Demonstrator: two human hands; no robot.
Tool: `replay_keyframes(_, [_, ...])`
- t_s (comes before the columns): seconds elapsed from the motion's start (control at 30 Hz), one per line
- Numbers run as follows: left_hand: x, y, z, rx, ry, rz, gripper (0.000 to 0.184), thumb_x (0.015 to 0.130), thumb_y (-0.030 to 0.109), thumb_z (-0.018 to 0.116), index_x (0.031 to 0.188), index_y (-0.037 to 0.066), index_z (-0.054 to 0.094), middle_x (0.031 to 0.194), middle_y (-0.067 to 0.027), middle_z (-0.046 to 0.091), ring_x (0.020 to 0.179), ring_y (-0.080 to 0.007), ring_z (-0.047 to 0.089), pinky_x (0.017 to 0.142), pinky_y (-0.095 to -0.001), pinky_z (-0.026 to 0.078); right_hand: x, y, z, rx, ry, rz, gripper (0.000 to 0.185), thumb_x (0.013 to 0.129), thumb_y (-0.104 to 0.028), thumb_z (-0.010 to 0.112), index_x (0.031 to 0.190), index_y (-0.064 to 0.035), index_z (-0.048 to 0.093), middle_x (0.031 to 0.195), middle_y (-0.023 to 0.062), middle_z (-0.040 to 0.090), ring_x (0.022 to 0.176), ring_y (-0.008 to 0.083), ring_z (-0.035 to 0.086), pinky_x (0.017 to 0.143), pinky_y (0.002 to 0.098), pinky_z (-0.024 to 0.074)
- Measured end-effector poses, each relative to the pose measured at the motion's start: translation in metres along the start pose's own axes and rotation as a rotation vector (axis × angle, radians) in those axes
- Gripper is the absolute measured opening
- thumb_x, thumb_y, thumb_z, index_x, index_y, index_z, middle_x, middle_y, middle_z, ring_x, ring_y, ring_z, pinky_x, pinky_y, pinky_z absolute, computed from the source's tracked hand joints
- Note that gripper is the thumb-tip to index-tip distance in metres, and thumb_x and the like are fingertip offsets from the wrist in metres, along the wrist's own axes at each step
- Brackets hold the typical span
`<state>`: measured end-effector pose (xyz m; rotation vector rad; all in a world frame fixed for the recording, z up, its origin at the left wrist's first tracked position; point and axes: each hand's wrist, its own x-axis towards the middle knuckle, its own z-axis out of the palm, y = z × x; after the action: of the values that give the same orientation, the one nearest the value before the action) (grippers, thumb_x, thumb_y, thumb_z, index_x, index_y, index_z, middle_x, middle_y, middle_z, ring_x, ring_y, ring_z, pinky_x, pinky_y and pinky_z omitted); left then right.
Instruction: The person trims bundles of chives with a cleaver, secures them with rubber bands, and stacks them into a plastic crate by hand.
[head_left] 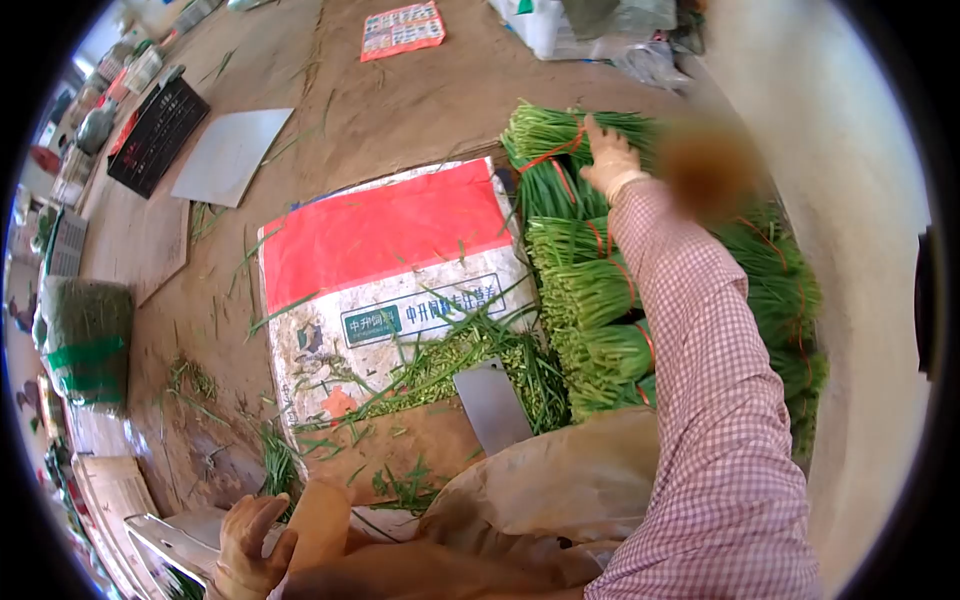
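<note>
My right hand (612,160) reaches far forward over the stack, fingers spread on the top bundle of garlic chives (545,132), which is tied with red bands. Under my right forearm lie several more chive bundles (585,270) with their pale cut ends facing left. My left hand (250,545) is low at the left, thumb and fingers apart, with nothing visible in it. A flat grey metal blade (493,405) with a small hole, like a cleaver, lies among chive trimmings (430,375) on a red and white printed sack (385,235).
A pale wall (860,250) runs along the right side. On the floor to the left are a black crate (158,135), a white board (232,155) and a green-taped bale (88,340). A red printed sheet (402,30) and plastic bags (590,25) lie at the far end.
</note>
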<state>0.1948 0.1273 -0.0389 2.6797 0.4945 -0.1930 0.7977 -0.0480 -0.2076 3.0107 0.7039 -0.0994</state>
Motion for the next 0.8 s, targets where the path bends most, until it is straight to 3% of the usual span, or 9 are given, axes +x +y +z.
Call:
replay_keyframes(0.07, [0.001,0.002,0.011,-0.064,-0.015,-0.078,0.041,0.076,0.011,0.069,0.115,0.002,0.058,0.101,-0.0169,0.065,0.093,-0.0371,0.062,0.085,-0.043,0.049,0.034,-0.001,0.011,-0.052,0.058,-0.074,0.101,0.072,-0.019,0.074,0.152,-0.0231,0.012,0.145,0.0175,0.034,0.135,0.0342,0.033,0.104,0.0544,0.0348])
replay_keyframes(0.2, [-0.004,0.005,0.023,-0.15,-0.045,-0.177,0.039,0.079,0.014,0.069,0.115,0.001,0.059,0.096,-0.0175,0.068,0.087,-0.037,0.065,0.08,-0.0418,0.051,0.061,-0.011,0.047,-0.128,0.173,-0.248,0.095,0.074,-0.011,0.072,0.15,-0.023,0.017,0.147,0.0115,0.033,0.135,0.0308,0.035,0.105,0.0538,0.0334])
replay_keyframes(0.27, [-0.007,0.004,0.026,-0.152,-0.025,-0.224,0.04,0.079,0.014,0.07,0.116,0.001,0.059,0.097,-0.0173,0.068,0.089,-0.0357,0.066,0.081,-0.0408,0.051,0.06,-0.021,0.048,-0.089,0.171,-0.076,0.08,0.076,-0.012,0.072,0.144,-0.0199,0.029,0.143,0.0112,0.039,0.132,0.0283,0.039,0.106,0.0538,0.0326])
replay_keyframes(0.33, [-0.008,0.001,0.023,-0.156,-0.009,-0.249,0.041,0.08,0.015,0.071,0.117,0.001,0.059,0.099,-0.0171,0.069,0.091,-0.0344,0.067,0.082,-0.0399,0.052,0.056,-0.019,0.052,-0.109,0.177,-0.094,0.074,0.077,-0.013,0.072,0.139,-0.0183,0.034,0.14,0.0109,0.043,0.13,0.0278,0.042,0.105,0.0541,0.033])
replay_keyframes(0.4, [-0.007,-0.003,0.02,-0.365,-0.136,-0.442,0.04,0.086,0.012,0.063,0.124,0.001,0.057,0.113,-0.0171,0.066,0.111,-0.0355,0.06,0.096,-0.0404,0.046,0.038,-0.014,0.042,-0.182,0.162,-0.093,0.065,0.075,-0.019,0.075,0.132,-0.0152,0.043,0.128,0.0093,0.053,0.123,0.0273,0.048,0.102,0.0535,0.0342])
replay_keyframes(0.5, [0.004,0.002,0.018,-0.337,-0.038,-0.276,0.041,0.082,0.01,0.065,0.12,-0.003,0.057,0.103,-0.0158,0.069,0.102,-0.0322,0.065,0.089,-0.0364,0.05,0.01,0.01,0.051,0.016,0.383,-0.195,0.068,0.072,-0.024,0.078,0.13,-0.0141,0.044,0.126,0.0083,0.053,0.119,0.029,0.05,0.102,0.0538,0.0335])
replay_keyframes(0.6, [0.008,-0.016,0.02,-0.535,-0.135,-0.184,0.04,0.085,0.01,0.062,0.12,-0.006,0.055,0.106,-0.0177,0.068,0.101,-0.0283,0.065,0.09,-0.0346,0.05,-0.052,-0.012,-0.008,0.291,0.511,-0.274,0.065,0.067,-0.024,0.081,0.123,-0.0108,0.051,0.119,0.0105,0.058,0.113,0.0307,0.052,0.101,0.0488,0.0339])
replay_keyframes(0.7, [0.034,-0.004,0.004,-0.848,-0.256,-0.156,0.052,0.091,0.03,0.058,0.13,-0.004,0.049,0.12,-0.0179,0.061,0.105,-0.0271,0.063,0.094,-0.0369,0.048,-0.134,-0.062,-0.069,0.677,0.613,-0.574,0.058,0.064,-0.017,0.078,0.117,-0.0085,0.055,0.114,0.013,0.059,0.11,0.0315,0.054,0.097,0.0447,0.0382])
replay_keyframes(0.8, [0.039,-0.01,0.009,-1.459,-0.375,-0.13,0.079,0.091,0.062,0.048,0.14,0.0,0.04,0.129,-0.0161,0.054,0.119,-0.0272,0.054,0.099,-0.0423,0.042,-0.221,-0.122,-0.115,0.633,0.877,-1.049,0.052,0.065,-0.01,0.07,0.115,-0.0089,0.053,0.113,0.0145,0.059,0.109,0.0331,0.054,0.09,0.046,0.0426])
